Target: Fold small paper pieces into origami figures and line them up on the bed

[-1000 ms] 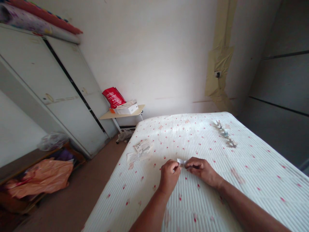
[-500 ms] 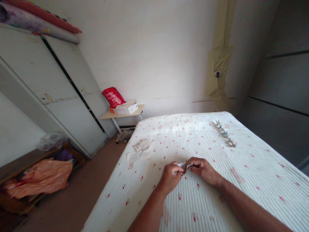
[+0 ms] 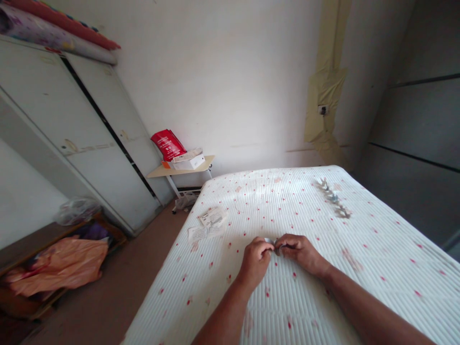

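A small folded piece of paper (image 3: 270,240) is pinched between both hands just above the bed (image 3: 287,297). My left hand (image 3: 256,256) is closed on its left end, thumb and fingertips together. On the right end, my right hand (image 3: 300,251) grips with bent fingers. The fingers cover most of the paper, so its exact shape is hidden. Loose sheets of printed paper (image 3: 208,225) lie to the left on the bed. At the far right of the bed, several small folded paper pieces (image 3: 334,199) sit in a slanting row.
A small table (image 3: 158,171) behind the bed's far left corner bears a red bag (image 3: 167,144) and a white box (image 3: 189,163). A wardrobe (image 3: 89,124) stands left. An orange plastic bag (image 3: 68,263) lies on a low wooden piece at lower left.
My left fingers have shifted up and closer to my right hand on the folded paper. Less of the paper shows between the hands. The rest is unchanged.
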`<state>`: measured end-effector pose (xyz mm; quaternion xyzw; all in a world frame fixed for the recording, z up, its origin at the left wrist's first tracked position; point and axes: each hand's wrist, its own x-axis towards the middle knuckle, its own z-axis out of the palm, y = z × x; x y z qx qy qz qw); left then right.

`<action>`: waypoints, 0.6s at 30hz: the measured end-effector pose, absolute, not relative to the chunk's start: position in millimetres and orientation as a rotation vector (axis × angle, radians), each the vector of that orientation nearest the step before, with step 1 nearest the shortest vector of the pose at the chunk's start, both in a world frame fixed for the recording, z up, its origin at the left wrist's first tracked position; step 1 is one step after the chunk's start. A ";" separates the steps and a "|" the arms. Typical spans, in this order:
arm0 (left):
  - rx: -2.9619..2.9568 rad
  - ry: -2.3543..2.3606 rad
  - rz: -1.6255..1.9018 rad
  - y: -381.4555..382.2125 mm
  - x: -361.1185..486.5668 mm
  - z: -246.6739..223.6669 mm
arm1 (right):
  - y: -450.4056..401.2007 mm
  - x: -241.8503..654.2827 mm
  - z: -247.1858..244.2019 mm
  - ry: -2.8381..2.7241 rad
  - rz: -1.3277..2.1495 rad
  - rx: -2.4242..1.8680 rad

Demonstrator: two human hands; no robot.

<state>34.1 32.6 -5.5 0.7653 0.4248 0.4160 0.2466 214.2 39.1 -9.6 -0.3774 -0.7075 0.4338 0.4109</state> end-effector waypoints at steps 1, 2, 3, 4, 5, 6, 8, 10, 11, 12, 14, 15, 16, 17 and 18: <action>2.066 1.184 1.145 32.8 34.7 -6.0 | 39.2 213.4 -10.7 -1.751 1.107 -0.974; 2.042 1.214 1.154 32.9 35.2 -6.4 | 39.3 212.5 -12.1 -1.718 1.126 -0.999; 2.017 1.246 1.162 32.9 35.7 -6.7 | 39.5 211.7 -13.9 -1.683 1.149 -1.023; 1.992 1.278 1.169 32.7 36.2 -6.7 | 39.8 210.9 -15.8 -1.650 1.171 -1.044; 1.971 1.305 1.176 32.2 36.9 -6.5 | 40.2 210.3 -17.8 -1.622 1.192 -1.059; 1.956 1.322 1.179 31.7 37.7 -6.3 | 40.6 209.7 -19.7 -1.601 1.209 -1.066; 1.953 1.335 1.188 30.2 39.5 -5.5 | 41.5 209.0 -22.5 -1.581 1.225 -1.063; 1.981 1.330 1.207 29.0 41.2 -5.2 | 42.2 208.4 -23.2 -1.586 1.226 -1.050; 2.001 1.324 1.217 28.7 42.0 -5.2 | 42.4 208.1 -22.9 -1.597 1.221 -1.042; 2.021 1.318 1.224 28.5 42.7 -5.4 | 42.3 207.8 -22.1 -1.611 1.213 -1.036; 2.055 1.304 1.216 28.5 43.6 -6.0 | 41.5 207.4 -20.0 -1.650 1.187 -1.023; 2.069 1.301 1.202 28.8 43.9 -6.2 | 41.0 207.2 -18.9 -1.671 1.175 -1.023; 2.080 1.300 1.182 29.1 44.0 -6.5 | 40.4 207.1 -17.9 -1.693 1.164 -1.023; 2.088 1.300 1.161 29.5 43.9 -6.7 | 39.9 207.1 -17.1 -1.703 1.153 -1.030; 2.092 1.299 1.140 29.9 43.6 -6.8 | 39.5 207.0 -16.5 -1.707 1.144 -1.038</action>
